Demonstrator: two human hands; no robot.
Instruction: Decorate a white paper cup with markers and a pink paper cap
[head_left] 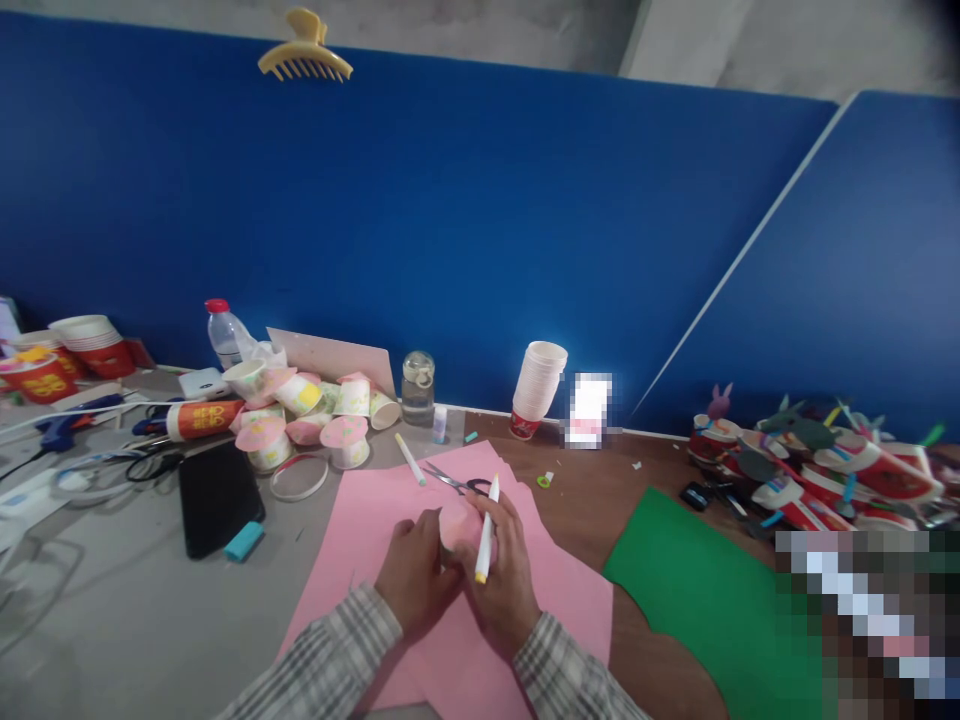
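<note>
Over a large sheet of pink paper (352,560), both hands hold a small pale pink piece (456,524) between them. My left hand (417,572) has its fingers closed around the piece's left side. On its right side is my right hand (504,570), which also has a white marker with yellow ends (487,535) between its fingers. Silver scissors with dark handles (450,480) lie just beyond the hands. Left of them rests another white marker (410,460) on the pink paper.
Paper cups with pink tops (345,440), a black phone (220,498) and a teal block (244,541) are at the left. Behind stand a glass bottle (418,390) and a cup stack (538,380). Green paper (697,590) and cup crafts (817,455) lie right.
</note>
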